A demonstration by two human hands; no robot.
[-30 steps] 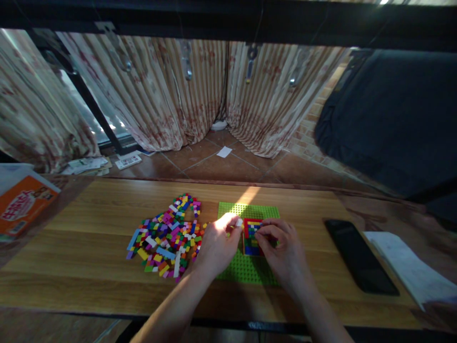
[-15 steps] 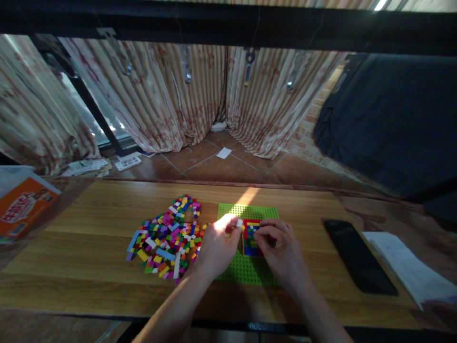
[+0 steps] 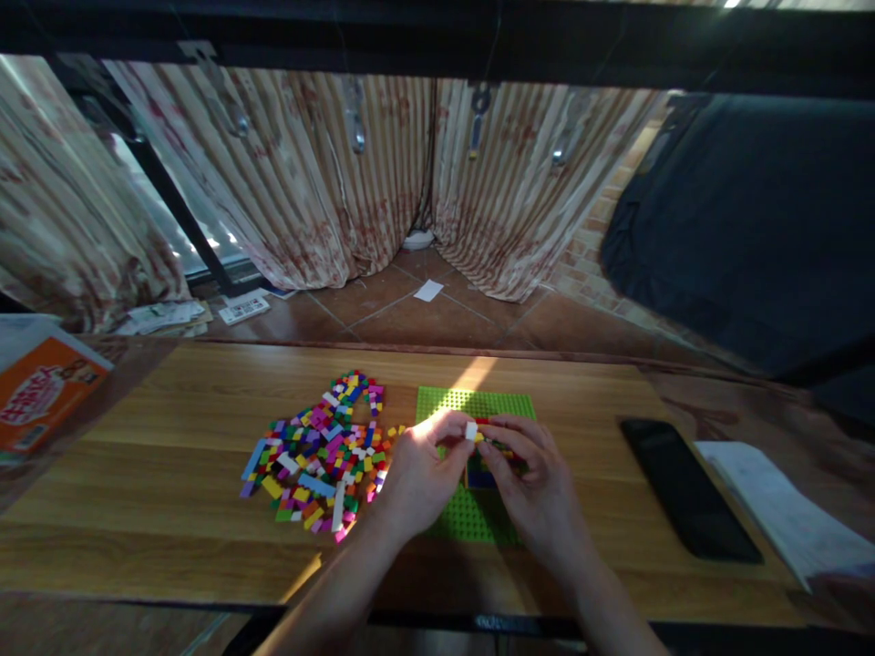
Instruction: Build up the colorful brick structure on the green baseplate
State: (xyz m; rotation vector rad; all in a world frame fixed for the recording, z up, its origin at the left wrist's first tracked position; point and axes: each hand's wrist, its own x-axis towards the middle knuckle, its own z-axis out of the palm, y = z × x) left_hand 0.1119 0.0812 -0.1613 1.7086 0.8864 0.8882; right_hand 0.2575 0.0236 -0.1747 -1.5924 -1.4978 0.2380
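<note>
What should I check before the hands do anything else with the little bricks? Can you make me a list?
1. White brick held: ok, at the left hand's fingertips.
2. Right hand touching that brick: cannot tell; its fingertips are very close.
3. Green baseplate flat on the table: ok.
4. Colorful brick build easy to see: not ok, the hands cover much of it.
5. Big loose brick pile off the baseplate: ok, it lies to the left.
</note>
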